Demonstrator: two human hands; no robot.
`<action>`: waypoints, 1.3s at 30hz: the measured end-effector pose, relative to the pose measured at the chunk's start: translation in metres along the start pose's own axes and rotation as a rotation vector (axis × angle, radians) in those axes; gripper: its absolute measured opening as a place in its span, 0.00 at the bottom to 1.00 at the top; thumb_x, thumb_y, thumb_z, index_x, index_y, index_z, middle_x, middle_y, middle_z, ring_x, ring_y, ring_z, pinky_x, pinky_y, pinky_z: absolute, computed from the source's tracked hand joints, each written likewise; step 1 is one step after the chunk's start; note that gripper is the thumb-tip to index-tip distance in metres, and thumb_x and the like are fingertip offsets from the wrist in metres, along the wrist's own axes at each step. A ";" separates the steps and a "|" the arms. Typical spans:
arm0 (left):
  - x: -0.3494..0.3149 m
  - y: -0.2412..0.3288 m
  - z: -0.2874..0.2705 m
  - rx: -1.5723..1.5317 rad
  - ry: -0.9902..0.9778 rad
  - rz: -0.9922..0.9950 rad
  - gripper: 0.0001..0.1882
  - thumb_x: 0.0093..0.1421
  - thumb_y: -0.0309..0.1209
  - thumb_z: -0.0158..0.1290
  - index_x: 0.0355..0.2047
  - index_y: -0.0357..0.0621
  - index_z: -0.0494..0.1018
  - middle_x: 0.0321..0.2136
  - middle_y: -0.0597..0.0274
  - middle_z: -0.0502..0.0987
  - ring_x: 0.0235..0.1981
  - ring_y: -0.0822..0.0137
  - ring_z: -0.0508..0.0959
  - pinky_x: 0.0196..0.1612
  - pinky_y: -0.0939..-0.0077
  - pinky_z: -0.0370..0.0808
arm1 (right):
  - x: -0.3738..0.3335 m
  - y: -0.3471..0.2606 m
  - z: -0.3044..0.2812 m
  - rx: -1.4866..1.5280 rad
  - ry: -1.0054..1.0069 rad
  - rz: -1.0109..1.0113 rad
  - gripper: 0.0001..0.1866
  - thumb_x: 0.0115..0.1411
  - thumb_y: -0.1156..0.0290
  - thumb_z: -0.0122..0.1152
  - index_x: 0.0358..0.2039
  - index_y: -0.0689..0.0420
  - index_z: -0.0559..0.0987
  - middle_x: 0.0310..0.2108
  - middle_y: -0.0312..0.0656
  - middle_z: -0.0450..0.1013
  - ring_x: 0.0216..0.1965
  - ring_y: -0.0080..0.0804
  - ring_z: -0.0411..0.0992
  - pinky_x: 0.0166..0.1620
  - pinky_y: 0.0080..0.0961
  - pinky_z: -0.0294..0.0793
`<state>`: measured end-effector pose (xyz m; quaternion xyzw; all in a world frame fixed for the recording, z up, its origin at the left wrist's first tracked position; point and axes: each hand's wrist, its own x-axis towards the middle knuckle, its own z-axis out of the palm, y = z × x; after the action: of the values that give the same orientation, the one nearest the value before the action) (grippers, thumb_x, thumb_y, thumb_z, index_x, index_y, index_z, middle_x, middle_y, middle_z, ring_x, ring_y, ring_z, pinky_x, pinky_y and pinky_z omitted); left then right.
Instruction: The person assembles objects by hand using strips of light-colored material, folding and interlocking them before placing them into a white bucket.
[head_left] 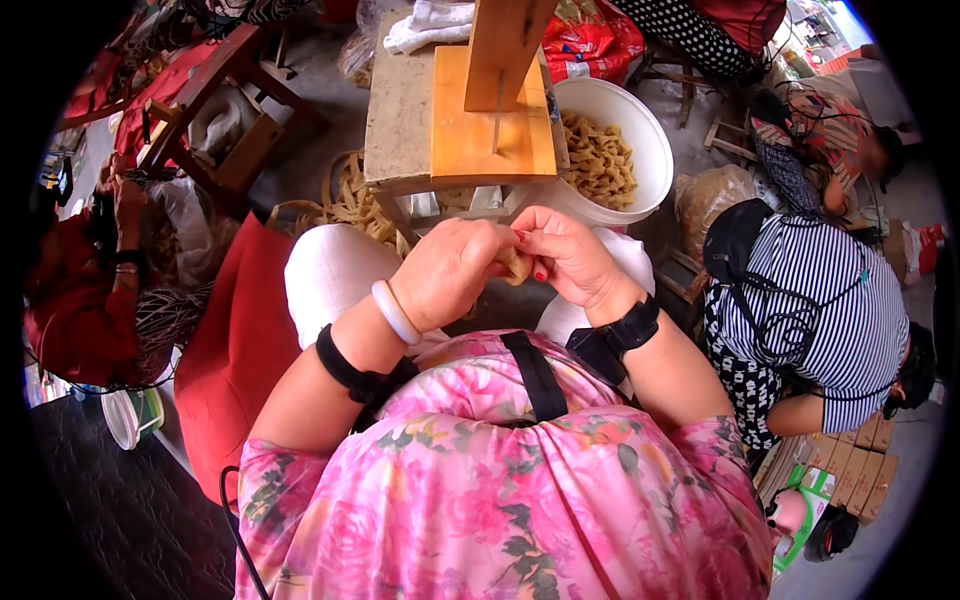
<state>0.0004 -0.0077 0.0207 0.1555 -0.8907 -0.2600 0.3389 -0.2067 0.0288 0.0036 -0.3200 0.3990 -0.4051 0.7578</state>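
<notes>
Above my lap, my left hand [455, 268] and my right hand [572, 255] meet, both with bent, closed fingers. Between them they pinch a small tan folded strip [516, 265], partly covered by the fingers. Just beyond the hands stands a low wooden stand [450, 110] with an upright post and a thin metal spike [497, 130]. To its right, a white bucket [650, 150] holds many tan folded pieces [598, 160] of similar colour. Long loose tan strips [358, 200] lie in a heap to the left, below the stand.
A white cloth [430, 28] lies on the stand's far end. A red bag [590, 40] sits behind the bucket. People work close by at left and right, one in a striped shirt [825, 290]. Red cloth [245, 350] hangs beside my left arm; cardboard boxes [850, 470] stand lower right.
</notes>
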 end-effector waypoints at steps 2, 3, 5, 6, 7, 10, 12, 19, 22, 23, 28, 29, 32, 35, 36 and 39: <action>-0.004 -0.002 0.005 0.038 0.071 -0.058 0.20 0.46 0.20 0.60 0.40 0.42 0.68 0.28 0.56 0.75 0.32 0.53 0.77 0.37 0.68 0.73 | -0.005 -0.008 0.007 -0.088 0.019 -0.014 0.07 0.61 0.74 0.55 0.40 0.57 0.72 0.30 0.33 0.73 0.26 0.18 0.68 0.28 0.16 0.67; -0.007 -0.006 0.009 0.057 0.116 -0.080 0.19 0.47 0.20 0.60 0.40 0.41 0.68 0.28 0.57 0.75 0.31 0.55 0.77 0.37 0.69 0.73 | -0.007 -0.011 0.017 -0.177 0.037 -0.056 0.08 0.59 0.75 0.56 0.40 0.57 0.71 0.30 0.35 0.73 0.26 0.21 0.69 0.29 0.18 0.68; -0.013 -0.011 0.015 -0.012 0.156 -0.197 0.16 0.50 0.21 0.59 0.39 0.41 0.70 0.29 0.58 0.76 0.31 0.61 0.77 0.36 0.72 0.73 | -0.008 -0.008 0.029 -0.529 0.095 -0.211 0.11 0.56 0.77 0.57 0.39 0.58 0.71 0.31 0.39 0.73 0.28 0.29 0.70 0.31 0.24 0.70; -0.014 -0.013 0.019 -0.104 0.150 -0.286 0.14 0.52 0.21 0.59 0.39 0.42 0.70 0.30 0.60 0.76 0.31 0.64 0.77 0.36 0.74 0.72 | -0.008 -0.004 0.033 -0.795 0.142 -0.327 0.12 0.53 0.79 0.58 0.39 0.58 0.70 0.32 0.41 0.73 0.29 0.33 0.71 0.33 0.27 0.71; -0.016 -0.016 0.023 -0.196 0.143 -0.375 0.12 0.54 0.22 0.58 0.38 0.42 0.71 0.31 0.61 0.77 0.32 0.68 0.77 0.36 0.76 0.72 | -0.008 -0.002 0.034 -1.061 0.188 -0.441 0.14 0.51 0.80 0.58 0.39 0.59 0.70 0.32 0.43 0.72 0.30 0.38 0.71 0.35 0.29 0.71; -0.022 -0.032 0.031 -0.777 0.036 -0.663 0.07 0.60 0.26 0.56 0.39 0.42 0.71 0.37 0.65 0.77 0.38 0.73 0.75 0.39 0.81 0.72 | 0.000 0.001 0.026 -1.154 0.343 -0.661 0.15 0.46 0.81 0.59 0.36 0.59 0.68 0.29 0.48 0.70 0.30 0.47 0.70 0.36 0.36 0.71; -0.029 -0.038 0.027 -1.317 -0.044 -0.810 0.10 0.61 0.29 0.56 0.42 0.42 0.72 0.42 0.66 0.76 0.42 0.73 0.74 0.45 0.82 0.70 | 0.000 0.002 0.026 -1.169 0.313 -0.611 0.12 0.47 0.81 0.59 0.32 0.60 0.68 0.30 0.47 0.70 0.31 0.46 0.70 0.35 0.35 0.71; -0.027 -0.033 0.024 -1.415 0.231 -0.775 0.12 0.60 0.29 0.56 0.43 0.40 0.73 0.44 0.66 0.75 0.45 0.74 0.73 0.50 0.78 0.68 | 0.001 0.009 0.022 -0.946 0.189 -0.705 0.08 0.51 0.80 0.60 0.33 0.61 0.73 0.30 0.45 0.73 0.34 0.43 0.72 0.37 0.32 0.72; -0.030 -0.036 0.035 -1.309 0.217 -0.680 0.11 0.61 0.29 0.56 0.44 0.41 0.73 0.41 0.69 0.76 0.44 0.74 0.73 0.49 0.78 0.69 | 0.002 0.011 0.019 -1.121 0.232 -0.642 0.10 0.54 0.78 0.61 0.37 0.62 0.74 0.32 0.39 0.74 0.35 0.33 0.74 0.40 0.29 0.74; -0.033 -0.035 0.036 -1.278 0.260 -0.689 0.11 0.61 0.28 0.56 0.44 0.42 0.73 0.43 0.67 0.75 0.43 0.75 0.73 0.48 0.79 0.69 | 0.004 0.010 0.021 -1.179 0.229 -0.670 0.08 0.56 0.75 0.61 0.36 0.61 0.74 0.31 0.42 0.74 0.32 0.38 0.74 0.38 0.29 0.74; -0.026 -0.021 0.027 -1.215 0.197 -0.801 0.09 0.64 0.31 0.52 0.43 0.43 0.73 0.35 0.72 0.75 0.32 0.80 0.70 0.35 0.86 0.67 | 0.003 0.006 0.018 -0.995 0.172 -0.459 0.06 0.59 0.71 0.55 0.30 0.61 0.72 0.27 0.50 0.72 0.28 0.51 0.71 0.32 0.38 0.70; -0.024 -0.020 0.026 -1.222 0.195 -0.846 0.09 0.65 0.31 0.51 0.42 0.43 0.73 0.32 0.73 0.74 0.29 0.81 0.68 0.32 0.88 0.66 | 0.002 0.004 0.020 -1.226 0.200 -0.583 0.07 0.60 0.71 0.54 0.28 0.61 0.72 0.25 0.52 0.71 0.27 0.54 0.70 0.31 0.41 0.70; -0.029 -0.022 0.025 -1.202 0.187 -0.790 0.09 0.67 0.32 0.48 0.42 0.42 0.74 0.26 0.76 0.69 0.25 0.83 0.62 0.29 0.89 0.60 | -0.008 -0.006 0.029 -1.211 0.070 -0.533 0.10 0.61 0.69 0.52 0.26 0.61 0.71 0.23 0.53 0.70 0.26 0.56 0.69 0.29 0.41 0.68; -0.027 -0.030 0.013 -0.717 0.278 -0.713 0.10 0.68 0.32 0.46 0.38 0.40 0.74 0.25 0.73 0.69 0.28 0.80 0.65 0.33 0.85 0.66 | -0.035 -0.022 0.042 -0.945 -0.106 -0.205 0.12 0.64 0.69 0.49 0.25 0.61 0.70 0.19 0.42 0.68 0.22 0.34 0.68 0.27 0.27 0.66; -0.025 -0.027 0.010 -0.671 0.275 -0.704 0.09 0.68 0.31 0.46 0.38 0.40 0.74 0.24 0.72 0.69 0.28 0.80 0.65 0.33 0.85 0.66 | -0.039 -0.022 0.043 -0.894 -0.101 -0.159 0.12 0.65 0.70 0.48 0.25 0.61 0.69 0.18 0.36 0.67 0.21 0.23 0.67 0.27 0.22 0.67; -0.023 -0.020 0.010 -0.518 0.270 -0.641 0.09 0.69 0.31 0.44 0.38 0.41 0.73 0.21 0.77 0.64 0.23 0.84 0.59 0.25 0.88 0.57 | -0.042 -0.020 0.026 -0.932 -0.024 -0.213 0.13 0.67 0.70 0.45 0.25 0.61 0.69 0.20 0.37 0.68 0.23 0.21 0.67 0.27 0.20 0.67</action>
<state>0.0125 -0.0100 -0.0093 0.3666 -0.6504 -0.5445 0.3822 -0.2062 0.0599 0.0463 -0.6696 0.4945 -0.2547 0.4922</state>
